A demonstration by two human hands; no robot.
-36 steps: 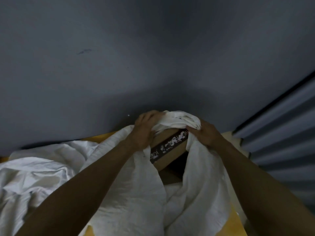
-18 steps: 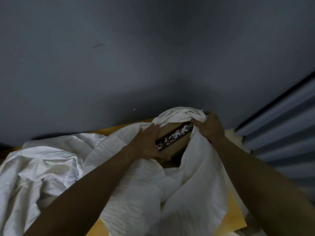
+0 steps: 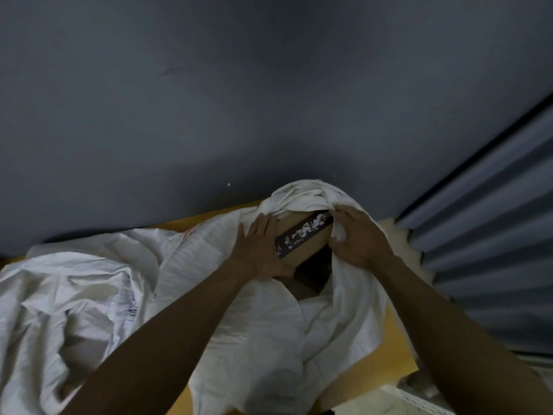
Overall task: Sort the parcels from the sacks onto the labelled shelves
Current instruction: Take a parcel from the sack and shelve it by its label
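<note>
A brown cardboard parcel (image 3: 294, 227) with a dark printed tape strip pokes out of the mouth of a white woven sack (image 3: 263, 324). My left hand (image 3: 259, 250) lies flat with straight fingers against the parcel's left side, its thumb under the near corner. My right hand (image 3: 357, 239) grips the bunched sack cloth at the parcel's right side. The sack's top edge drapes over the parcel's far end. Most of the parcel is hidden inside the sack.
A second crumpled white sack (image 3: 59, 310) lies to the left. Both rest on a yellow surface (image 3: 380, 354). A grey wall (image 3: 269, 100) stands behind, and a corrugated metal shutter (image 3: 493, 250) at the right. A white crate rim (image 3: 419, 402) shows at bottom right.
My left hand let go of the sack cloth and moved down onto the parcel's side, flattening there. My right hand pulled the cloth further right, baring more of the parcel.
</note>
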